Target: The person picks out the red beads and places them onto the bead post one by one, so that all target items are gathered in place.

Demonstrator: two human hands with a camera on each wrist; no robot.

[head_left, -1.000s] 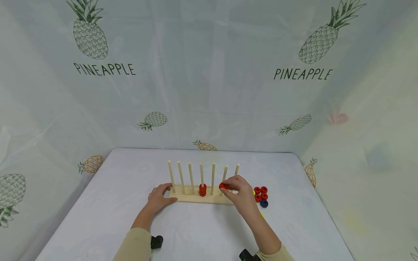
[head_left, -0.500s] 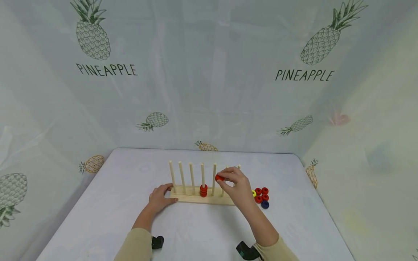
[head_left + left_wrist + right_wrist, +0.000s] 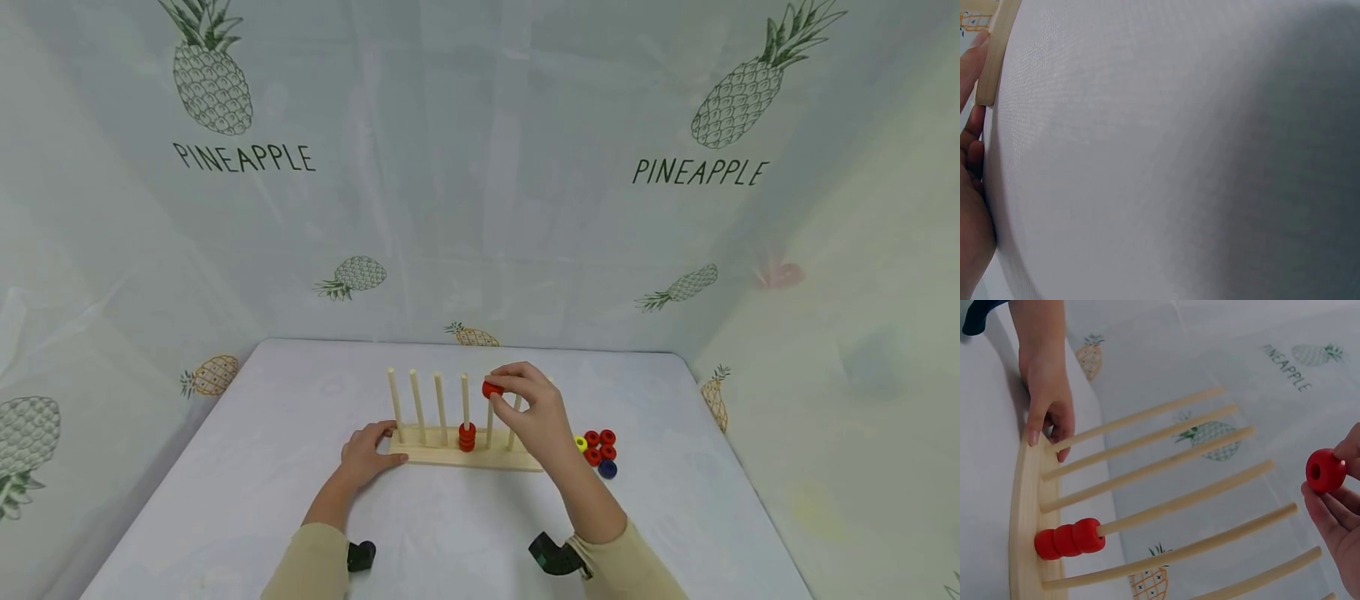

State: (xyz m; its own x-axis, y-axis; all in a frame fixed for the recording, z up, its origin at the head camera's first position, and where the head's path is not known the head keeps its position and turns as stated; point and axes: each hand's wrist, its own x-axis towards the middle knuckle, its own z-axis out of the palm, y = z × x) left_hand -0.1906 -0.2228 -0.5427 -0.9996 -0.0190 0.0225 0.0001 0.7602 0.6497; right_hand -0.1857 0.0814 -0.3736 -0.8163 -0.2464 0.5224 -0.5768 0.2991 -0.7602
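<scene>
A wooden peg stand (image 3: 435, 456) with a row of upright pegs stands on the table. My left hand (image 3: 363, 458) grips its left end, thumb on the near side and fingers at the back. The left wrist view catches only the edge of that hand (image 3: 971, 187) and the base's corner (image 3: 991, 69). My right hand (image 3: 538, 413) pinches a red bead (image 3: 1326, 470) between thumb and fingers, up near the peg tops. Its hole shows in the right wrist view, with no peg through it. Three red beads (image 3: 1069, 540) are stacked on the middle peg.
Right of the stand lie several loose red beads (image 3: 607, 437), a yellow bead (image 3: 581, 444) and a dark blue bead (image 3: 607, 469). The white table (image 3: 300, 392) meets a pineapple-print curtain (image 3: 480, 208) behind. My right forearm crosses in front of the stand's right end.
The right hand has risen and moved left with the red bead, from low at the stand's right part to near the peg tops. My left hand stays on the stand's end.
</scene>
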